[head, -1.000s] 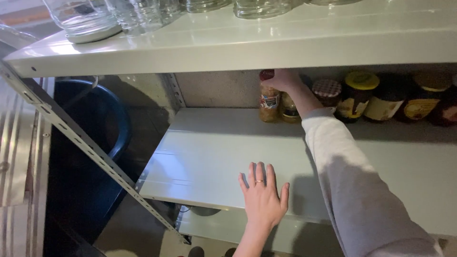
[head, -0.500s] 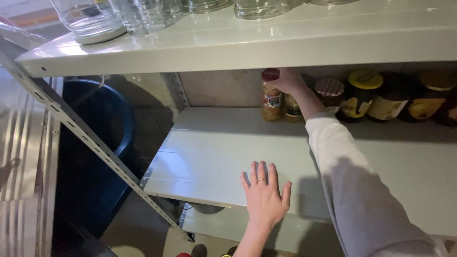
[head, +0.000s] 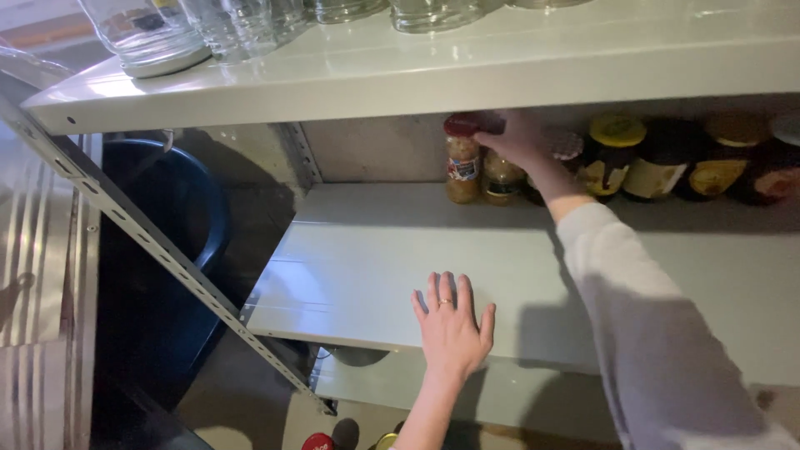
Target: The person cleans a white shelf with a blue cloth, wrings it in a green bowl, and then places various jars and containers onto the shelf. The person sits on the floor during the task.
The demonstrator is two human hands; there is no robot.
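White painted metal makes up the shelving, and the view of it has shifted a little since the earlier pictures. The left hand (head: 451,327) lies flat as before, fingers spread, palm down near the front edge of the middle shelf (head: 350,267), holding nothing. The right hand (head: 518,137) has stayed at the back of that shelf, at about one o'clock from the left hand. Its fingers curl over the top of a small jar (head: 500,177), whose lid is hidden under them. The red-lidded jar (head: 462,162) touches that one on its nine o'clock side and stands upright as it did a second ago.

The red-lidded jar holds something pale yellow-brown; the small jar's contents look much the same, though dim light makes them hard to tell. At three o'clock from the right hand runs a row of dark jars (head: 667,158), one with a yellow lid, their fillings nearly black. On the top shelf (head: 500,62), at twelve o'clock, stand clear glass jars (head: 150,33), seemingly empty.

A perforated metal brace (head: 158,250) crosses at nine o'clock, with a dark blue tub (head: 179,208) behind it. At six o'clock, below the shelf, jar lids (head: 318,442) show on a dim floor.
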